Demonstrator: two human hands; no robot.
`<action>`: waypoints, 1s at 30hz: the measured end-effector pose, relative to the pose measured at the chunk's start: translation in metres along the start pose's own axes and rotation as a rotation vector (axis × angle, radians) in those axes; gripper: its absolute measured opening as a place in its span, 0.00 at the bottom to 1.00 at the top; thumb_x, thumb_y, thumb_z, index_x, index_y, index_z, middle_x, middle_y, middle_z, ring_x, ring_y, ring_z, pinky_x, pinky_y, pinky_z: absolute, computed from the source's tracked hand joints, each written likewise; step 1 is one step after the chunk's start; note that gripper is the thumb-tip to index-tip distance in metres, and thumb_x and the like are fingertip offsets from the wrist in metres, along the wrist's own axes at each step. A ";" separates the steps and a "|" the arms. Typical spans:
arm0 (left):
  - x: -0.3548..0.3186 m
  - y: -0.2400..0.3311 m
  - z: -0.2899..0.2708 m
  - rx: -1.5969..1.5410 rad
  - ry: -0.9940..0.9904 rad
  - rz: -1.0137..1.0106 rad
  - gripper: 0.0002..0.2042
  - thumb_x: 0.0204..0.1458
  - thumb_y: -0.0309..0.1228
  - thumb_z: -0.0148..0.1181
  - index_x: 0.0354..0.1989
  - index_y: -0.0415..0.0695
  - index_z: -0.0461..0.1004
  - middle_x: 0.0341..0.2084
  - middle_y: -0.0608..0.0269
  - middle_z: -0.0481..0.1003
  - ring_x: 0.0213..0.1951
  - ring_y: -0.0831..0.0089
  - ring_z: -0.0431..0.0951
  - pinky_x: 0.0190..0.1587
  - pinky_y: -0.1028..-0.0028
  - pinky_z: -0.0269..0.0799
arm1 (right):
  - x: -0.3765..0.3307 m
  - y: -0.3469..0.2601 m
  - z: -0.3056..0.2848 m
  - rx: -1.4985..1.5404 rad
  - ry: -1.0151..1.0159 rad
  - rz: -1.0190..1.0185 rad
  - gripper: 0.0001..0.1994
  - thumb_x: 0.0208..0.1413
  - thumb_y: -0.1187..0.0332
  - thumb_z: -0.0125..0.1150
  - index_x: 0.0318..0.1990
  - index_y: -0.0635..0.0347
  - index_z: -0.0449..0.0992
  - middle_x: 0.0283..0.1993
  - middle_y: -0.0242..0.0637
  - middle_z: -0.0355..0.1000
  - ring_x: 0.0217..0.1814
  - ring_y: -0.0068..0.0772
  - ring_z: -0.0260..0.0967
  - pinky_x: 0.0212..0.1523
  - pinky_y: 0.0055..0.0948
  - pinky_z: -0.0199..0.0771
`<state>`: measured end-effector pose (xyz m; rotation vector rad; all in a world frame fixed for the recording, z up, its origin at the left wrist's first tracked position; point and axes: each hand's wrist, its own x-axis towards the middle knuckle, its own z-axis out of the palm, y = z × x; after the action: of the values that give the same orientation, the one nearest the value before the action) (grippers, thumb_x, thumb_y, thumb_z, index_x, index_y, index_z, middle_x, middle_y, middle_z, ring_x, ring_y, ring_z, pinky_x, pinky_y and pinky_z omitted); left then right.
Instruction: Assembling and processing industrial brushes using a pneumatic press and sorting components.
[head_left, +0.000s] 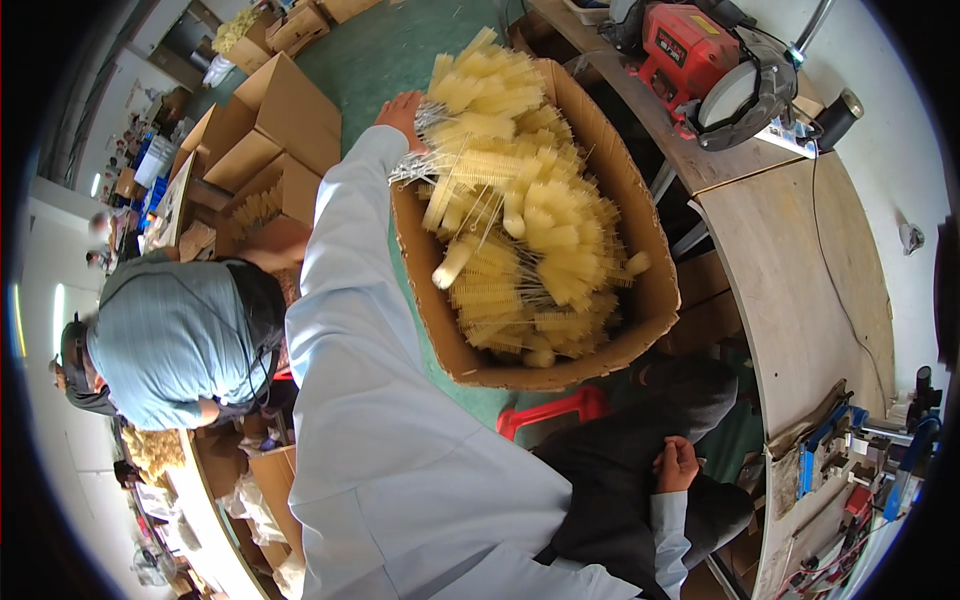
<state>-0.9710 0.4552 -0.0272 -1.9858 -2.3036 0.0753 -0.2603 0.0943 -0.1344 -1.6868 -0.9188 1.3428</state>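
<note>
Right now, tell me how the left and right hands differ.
The left hand is at the wire ends of the brushes; the right hand is away from them, over dark clothing. The left hand is far forward, the right hand close to the body. Both are bare and come out of light blue sleeves.

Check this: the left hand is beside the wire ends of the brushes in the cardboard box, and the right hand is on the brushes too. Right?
Not quite. The right hand is over the dark trousers, away from the brushes, as the head view shows. The rest stands.
</note>
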 end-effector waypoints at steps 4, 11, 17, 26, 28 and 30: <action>0.056 -0.018 -0.001 -0.264 -0.198 0.076 0.64 0.25 0.38 0.82 0.73 0.42 0.43 0.69 0.48 0.56 0.70 0.58 0.55 0.70 0.67 0.53 | 0.003 -0.007 0.009 -0.044 0.031 0.019 0.05 0.63 0.72 0.53 0.41 0.61 0.75 0.21 0.28 0.69 0.18 0.16 0.63 0.19 0.17 0.60; 0.121 0.007 0.093 -0.436 0.001 0.214 0.60 0.28 0.45 0.80 0.72 0.43 0.47 0.63 0.48 0.66 0.64 0.56 0.66 0.66 0.68 0.61 | 0.008 -0.015 0.019 -0.070 0.041 0.026 0.04 0.63 0.73 0.53 0.40 0.61 0.74 0.21 0.28 0.68 0.17 0.16 0.62 0.18 0.18 0.60; 0.157 -0.006 0.171 -0.326 0.069 0.146 0.52 0.38 0.52 0.72 0.71 0.44 0.51 0.63 0.52 0.67 0.62 0.57 0.69 0.63 0.67 0.65 | 0.008 -0.016 0.018 -0.043 0.053 0.032 0.04 0.63 0.73 0.53 0.40 0.62 0.74 0.21 0.28 0.68 0.17 0.16 0.62 0.18 0.17 0.59; 0.135 -0.015 0.149 -0.448 -0.058 0.161 0.39 0.44 0.54 0.65 0.65 0.50 0.66 0.59 0.53 0.71 0.61 0.56 0.69 0.60 0.64 0.67 | 0.010 -0.017 0.017 -0.032 0.029 0.050 0.04 0.63 0.73 0.53 0.40 0.62 0.74 0.20 0.28 0.68 0.17 0.16 0.62 0.18 0.18 0.60; 0.143 -0.020 0.156 -1.095 -0.339 0.146 0.37 0.43 0.54 0.64 0.62 0.47 0.68 0.56 0.51 0.73 0.59 0.55 0.71 0.59 0.63 0.68 | 0.010 -0.019 0.018 -0.035 0.042 0.049 0.05 0.63 0.73 0.53 0.40 0.62 0.74 0.20 0.28 0.68 0.17 0.16 0.62 0.18 0.18 0.60; 0.144 -0.020 0.162 -0.829 -0.340 0.068 0.36 0.43 0.53 0.65 0.59 0.45 0.71 0.53 0.49 0.75 0.57 0.54 0.73 0.57 0.63 0.68 | 0.011 -0.020 0.018 -0.052 0.045 0.054 0.05 0.63 0.72 0.53 0.40 0.61 0.74 0.20 0.28 0.68 0.17 0.16 0.62 0.18 0.18 0.60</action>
<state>-1.0291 0.5990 -0.1800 -2.5650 -2.7692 -0.7027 -0.2775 0.1149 -0.1237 -1.7854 -0.8952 1.3213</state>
